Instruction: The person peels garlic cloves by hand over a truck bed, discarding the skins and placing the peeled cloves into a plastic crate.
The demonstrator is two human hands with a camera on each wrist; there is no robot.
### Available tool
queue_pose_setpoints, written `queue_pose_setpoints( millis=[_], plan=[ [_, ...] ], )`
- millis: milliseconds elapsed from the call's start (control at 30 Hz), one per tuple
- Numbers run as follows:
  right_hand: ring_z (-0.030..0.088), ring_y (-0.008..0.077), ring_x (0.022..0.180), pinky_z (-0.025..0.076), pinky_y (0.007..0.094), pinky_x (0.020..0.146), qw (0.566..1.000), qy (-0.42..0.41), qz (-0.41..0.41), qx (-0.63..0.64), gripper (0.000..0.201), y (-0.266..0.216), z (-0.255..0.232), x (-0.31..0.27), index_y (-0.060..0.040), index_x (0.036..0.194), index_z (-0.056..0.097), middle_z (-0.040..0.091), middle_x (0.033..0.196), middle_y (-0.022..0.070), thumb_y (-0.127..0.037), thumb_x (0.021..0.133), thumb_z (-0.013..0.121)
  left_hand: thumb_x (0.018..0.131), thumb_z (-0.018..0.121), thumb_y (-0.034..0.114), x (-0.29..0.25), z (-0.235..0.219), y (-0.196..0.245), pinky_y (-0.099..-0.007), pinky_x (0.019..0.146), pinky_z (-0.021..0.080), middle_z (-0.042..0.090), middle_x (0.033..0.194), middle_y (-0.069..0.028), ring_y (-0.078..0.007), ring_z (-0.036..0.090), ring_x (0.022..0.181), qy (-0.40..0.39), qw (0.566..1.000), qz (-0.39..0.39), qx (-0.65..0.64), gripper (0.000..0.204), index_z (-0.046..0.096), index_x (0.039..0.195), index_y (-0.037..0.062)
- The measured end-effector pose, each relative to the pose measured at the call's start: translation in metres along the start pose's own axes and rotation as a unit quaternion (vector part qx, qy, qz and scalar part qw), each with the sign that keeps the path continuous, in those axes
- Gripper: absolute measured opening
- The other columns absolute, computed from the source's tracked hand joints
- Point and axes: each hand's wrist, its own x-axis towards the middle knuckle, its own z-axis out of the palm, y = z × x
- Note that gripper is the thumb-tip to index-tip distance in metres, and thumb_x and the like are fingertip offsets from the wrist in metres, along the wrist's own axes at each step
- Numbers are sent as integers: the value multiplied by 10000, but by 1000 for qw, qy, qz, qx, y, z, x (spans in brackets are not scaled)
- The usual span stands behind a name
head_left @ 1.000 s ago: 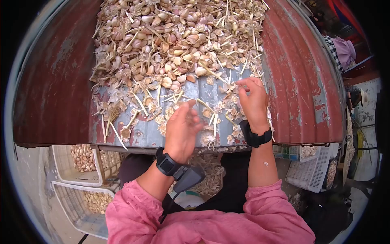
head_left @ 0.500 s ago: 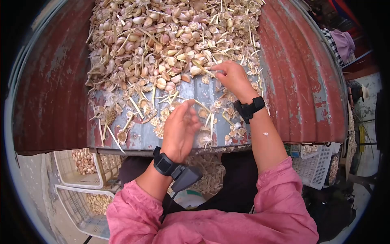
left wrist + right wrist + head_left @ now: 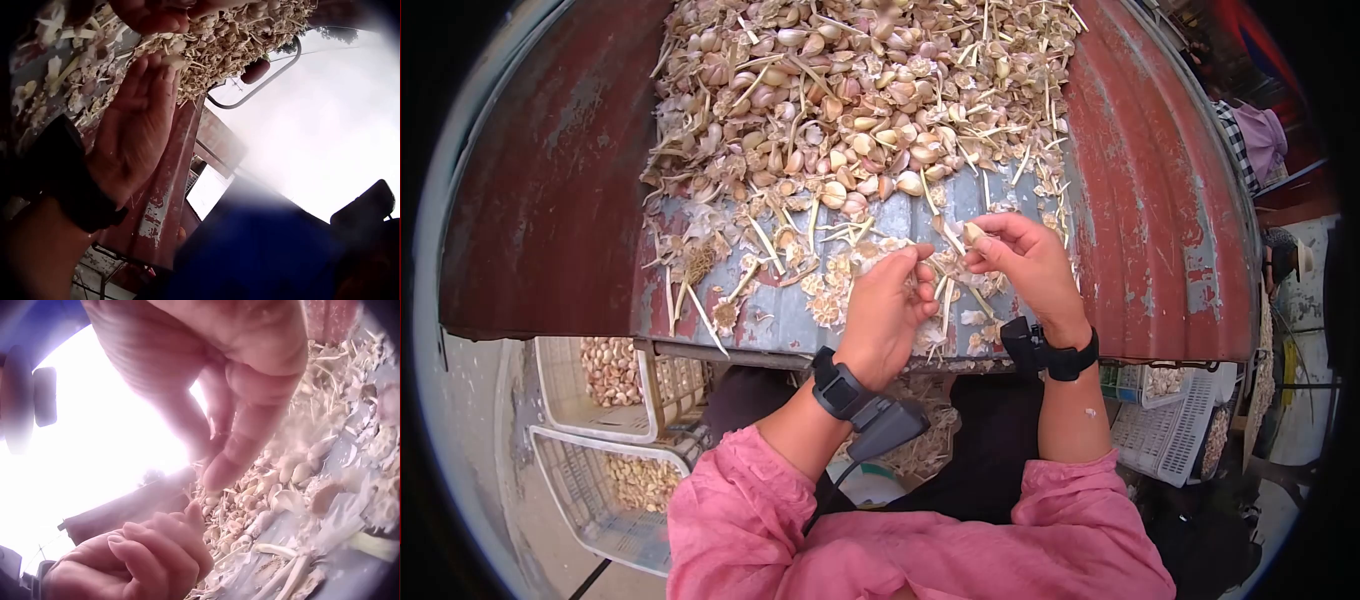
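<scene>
My right hand [image 3: 1036, 268] pinches a pale garlic clove [image 3: 973, 232] between thumb and fingertips, low over the near part of the metal table [image 3: 745, 325]. The clove [image 3: 175, 61] also shows at its fingertips in the left wrist view. Just to the left is my left hand [image 3: 885, 318], fingers loosely curled and index finger reaching toward the right hand. Nothing shows in its grasp; in the right wrist view the left hand [image 3: 144, 559] lies below the right fingers. Beyond both hands spreads a heap of garlic cloves [image 3: 850, 110] mixed with dry stalks and skins.
Loose stalks, skins and root ends [image 3: 725, 315] litter the table near its front edge. Red corrugated sides [image 3: 1170, 220] rise left and right. Plastic crates with garlic [image 3: 610, 375] stand below left, and a grey crate [image 3: 1165, 430] below right. Husks [image 3: 930, 440] lie beneath, between the legs.
My right hand reached left to the heap's near edge, then came back toward me and now has a clove at its fingertips. The left hand has stayed nearly in place. The head view shifted slightly.
</scene>
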Motion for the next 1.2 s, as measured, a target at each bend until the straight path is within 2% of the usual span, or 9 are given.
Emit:
queue_pose_setpoints(
  millis=[167, 300, 333, 433, 600, 733, 1000, 1100, 1200],
  plan=[
    [528, 55, 657, 463, 199, 613, 980, 94, -55, -165, 188, -37, 21, 1, 25, 964, 568, 575, 777, 22, -98, 830, 525, 882, 429, 171, 4, -3, -7, -207, 531, 412, 484, 724, -1, -76, 453, 593, 1, 999, 37, -35, 225, 518, 995, -2],
    [564, 115, 745, 459, 210, 668, 955, -220, -189, -54, 281, -86, 152, -51, 40, 1040, 543, 589, 875, 85, -23, 768, 578, 867, 461, 205, 38, -26, -50, -197, 536, 416, 507, 731, 5, -69, 466, 607, -44, 982, 124, -137, 205, 539, 984, 55],
    [572, 123, 781, 458, 213, 699, 955, -260, -144, 2, 290, -117, 167, -65, 38, 1054, 542, 591, 891, 93, -33, 775, 578, 849, 468, 201, 45, -28, -36, -232, 503, 418, 490, 740, -12, -82, 486, 596, -47, 980, 172, 93, 214, 510, 966, 27],
    [567, 141, 855, 464, 248, 748, 964, -114, -221, -97, 299, -108, 146, -40, 50, 1112, 497, 577, 961, 108, -73, 840, 515, 864, 477, 241, 22, -18, -23, -206, 557, 414, 515, 762, 10, -62, 468, 629, -81, 982, 168, 3, 225, 529, 994, 65],
    [562, 78, 684, 476, 208, 626, 976, 79, -103, -177, 194, -79, 14, 13, 34, 967, 590, 599, 800, 42, -74, 821, 523, 891, 439, 185, -10, -14, 19, -208, 538, 411, 481, 709, 22, -64, 450, 585, 22, 995, 81, -55, 228, 482, 1047, 23],
    [565, 100, 654, 462, 244, 600, 951, 67, -42, -299, 189, -39, -20, 58, -3, 912, 629, 615, 769, 68, -67, 748, 561, 893, 437, 179, -9, -13, 24, -212, 509, 403, 488, 699, 10, -76, 457, 571, 24, 995, 71, -65, 223, 468, 1042, 17],
    [569, 141, 674, 462, 286, 607, 806, 1, -228, -546, 142, 27, -6, 106, -40, 826, 650, 601, 765, 68, -65, 701, 589, 889, 445, 186, -1, -9, 18, -209, 501, 391, 486, 704, 5, -80, 448, 565, 34, 997, 48, -46, 223, 488, 1023, 13],
    [576, 115, 716, 475, 240, 610, 955, 17, -92, -280, 172, 6, 3, 62, -27, 859, 631, 595, 824, 58, -17, 688, 609, 891, 452, 215, -3, -5, 18, -209, 479, 361, 477, 702, 5, -75, 422, 548, 32, 998, 39, -33, 249, 488, 1025, 8],
    [576, 98, 748, 479, 195, 633, 988, -6, -135, -73, 223, -8, 25, 18, -12, 898, 603, 581, 888, 55, 40, 681, 610, 893, 457, 256, -4, -2, 18, -199, 453, 316, 465, 688, 8, -62, 393, 532, -11, 1000, 15, -6, 255, 506, 991, 25]
  ],
)
